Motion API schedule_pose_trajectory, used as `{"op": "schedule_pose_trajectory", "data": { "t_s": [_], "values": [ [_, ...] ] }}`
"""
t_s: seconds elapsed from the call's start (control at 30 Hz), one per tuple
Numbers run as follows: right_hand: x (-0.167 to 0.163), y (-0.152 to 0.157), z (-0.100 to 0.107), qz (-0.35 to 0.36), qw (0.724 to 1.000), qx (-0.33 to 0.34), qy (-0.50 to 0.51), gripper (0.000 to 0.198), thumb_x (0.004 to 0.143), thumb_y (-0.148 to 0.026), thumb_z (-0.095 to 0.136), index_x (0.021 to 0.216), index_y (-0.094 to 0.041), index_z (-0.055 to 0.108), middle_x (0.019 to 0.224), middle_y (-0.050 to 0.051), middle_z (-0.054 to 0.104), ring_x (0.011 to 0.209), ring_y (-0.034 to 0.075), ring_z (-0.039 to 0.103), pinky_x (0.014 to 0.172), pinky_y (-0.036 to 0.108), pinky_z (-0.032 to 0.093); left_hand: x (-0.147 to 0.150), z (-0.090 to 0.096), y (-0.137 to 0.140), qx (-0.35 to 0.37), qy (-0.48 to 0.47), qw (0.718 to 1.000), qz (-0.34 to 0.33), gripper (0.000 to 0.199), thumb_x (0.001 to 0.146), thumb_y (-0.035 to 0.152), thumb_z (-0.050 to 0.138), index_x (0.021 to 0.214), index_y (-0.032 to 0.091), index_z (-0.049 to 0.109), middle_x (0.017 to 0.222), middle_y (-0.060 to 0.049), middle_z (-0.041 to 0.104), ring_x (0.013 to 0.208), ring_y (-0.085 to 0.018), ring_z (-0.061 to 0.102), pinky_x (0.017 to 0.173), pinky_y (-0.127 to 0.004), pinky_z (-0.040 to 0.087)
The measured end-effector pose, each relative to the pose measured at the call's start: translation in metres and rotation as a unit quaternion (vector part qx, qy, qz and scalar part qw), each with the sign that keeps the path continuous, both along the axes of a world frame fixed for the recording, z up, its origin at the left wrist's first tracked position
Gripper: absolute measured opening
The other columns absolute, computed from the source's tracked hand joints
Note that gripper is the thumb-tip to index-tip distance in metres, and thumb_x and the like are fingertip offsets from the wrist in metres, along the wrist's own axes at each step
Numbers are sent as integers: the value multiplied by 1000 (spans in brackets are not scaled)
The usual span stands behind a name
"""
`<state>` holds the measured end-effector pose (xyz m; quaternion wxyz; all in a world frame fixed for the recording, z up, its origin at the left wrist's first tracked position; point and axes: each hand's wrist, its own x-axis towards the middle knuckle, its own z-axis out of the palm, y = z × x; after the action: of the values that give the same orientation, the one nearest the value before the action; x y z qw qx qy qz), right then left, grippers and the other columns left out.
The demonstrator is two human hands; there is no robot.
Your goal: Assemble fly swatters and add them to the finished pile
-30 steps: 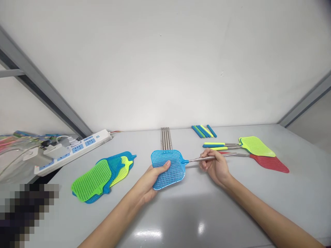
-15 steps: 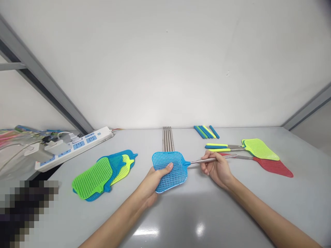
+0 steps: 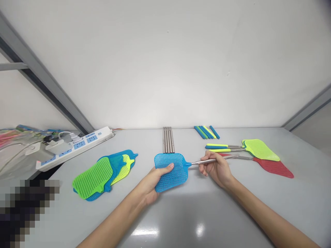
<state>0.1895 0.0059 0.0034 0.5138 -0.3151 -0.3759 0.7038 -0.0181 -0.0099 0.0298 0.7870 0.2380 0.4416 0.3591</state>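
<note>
My left hand [image 3: 152,182] grips a blue mesh fly swatter head [image 3: 173,177] by its left side, thumb on top and fingers hidden beneath. My right hand [image 3: 216,168] is closed around a thin metal rod [image 3: 212,160] that meets the swatter head's neck. The rod's far end sticks out to the right past my fingers. Behind the swatter head, several metal rods [image 3: 168,139] lie side by side. To the left is an overlapping pile of loose swatter heads [image 3: 93,177], green, blue and yellow.
Several coloured grips [image 3: 205,132] lie near the back wall. At right, fly swatters with handles [image 3: 262,150] are stacked over a red one [image 3: 275,167]. A white power strip [image 3: 77,148] with plugs and cables runs along the left, beside plastic bags [image 3: 15,137].
Both hands keep their hold on the swatter head and the rod. The swatter head has shifted and turned slightly; my right hand sits a touch farther left along the rod.
</note>
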Motion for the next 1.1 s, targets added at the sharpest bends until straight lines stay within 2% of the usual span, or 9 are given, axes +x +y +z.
{"op": "schedule_pose_trajectory", "data": {
  "t_s": [0.2, 0.37, 0.43, 0.53, 0.6, 0.7, 0.87, 1.0, 1.1],
  "values": [
    [0, 1, 2, -27, 999, -14, -11, 23, 74, -23, 33, 64, -15, 52, 50, 7, 57, 43, 15, 48, 41, 24, 34, -1, 0, 2, 18, -14, 1000, -5, 40, 66, 29, 61, 101, 11, 54, 106, -13, 57, 88, -24, 58, 82, -36, 44],
    [7, 7, 9, -70, 996, -48, -9, 20, 74, -27, 43, 76, -13, 57, 54, 2, 51, 47, 11, 45, 42, 23, 35, -7, 2, 7, 64, 16, 998, 19, 39, 67, 29, 61, 102, 12, 54, 105, -12, 57, 88, -23, 57, 81, -35, 45],
    [13, 12, 11, -108, 992, -57, 34, 18, 74, -28, 45, 74, -13, 57, 57, 1, 49, 49, 11, 45, 43, 23, 37, -9, 3, 9, 78, 24, 996, 22, 39, 68, 29, 60, 103, 13, 54, 104, -12, 58, 89, -23, 57, 81, -35, 44],
    [25, 19, 15, -167, 971, -77, 151, 11, 74, -22, 46, 69, -14, 52, 63, 2, 50, 57, 11, 48, 52, 25, 42, -11, 5, 10, 89, 29, 995, 21, 38, 69, 30, 59, 102, 13, 54, 104, -12, 58, 89, -24, 57, 81, -35, 44],
    [34, 24, 15, -147, 958, -93, 229, 8, 75, -17, 44, 67, -16, 48, 59, 0, 46, 58, 11, 48, 57, 27, 43, -9, 6, 8, 99, 19, 995, -5, 37, 69, 28, 59, 103, 13, 54, 105, -12, 58, 91, -24, 56, 82, -35, 44],
    [43, 27, 14, -115, 933, -102, 325, 20, 77, -12, 39, 58, -18, 36, 49, -5, 33, 45, 7, 38, 50, 23, 41, -1, 5, 1, 98, -2, 993, -61, 37, 69, 26, 59, 103, 13, 54, 104, -13, 58, 92, -25, 55, 83, -36, 43],
    [48, 26, 6, -120, 909, -140, 375, 32, 78, -14, 35, 52, -20, 17, 43, -7, 19, 36, 8, 21, 36, 23, 29, 18, -9, -16, 39, 14, 999, 15, 40, 69, 34, 57, 102, 12, 53, 98, -15, 60, 83, -26, 59, 72, -38, 47],
    [46, 26, 4, -112, 908, -134, 381, 35, 78, -13, 35, 52, -20, 12, 42, -6, 15, 36, 9, 18, 34, 23, 26, 30, -14, -28, 41, 15, 994, 102, 40, 67, 34, 60, 100, 14, 53, 101, -13, 59, 86, -25, 58, 72, -35, 47],
    [45, 26, 5, -104, 913, -129, 372, 35, 78, -13, 34, 52, -20, 12, 42, -6, 15, 35, 9, 19, 34, 22, 25, 36, -14, -36, 32, 14, 991, 129, 40, 66, 35, 60, 101, 16, 53, 103, -10, 58, 89, -22, 57, 75, -32, 46]
  ]
}}
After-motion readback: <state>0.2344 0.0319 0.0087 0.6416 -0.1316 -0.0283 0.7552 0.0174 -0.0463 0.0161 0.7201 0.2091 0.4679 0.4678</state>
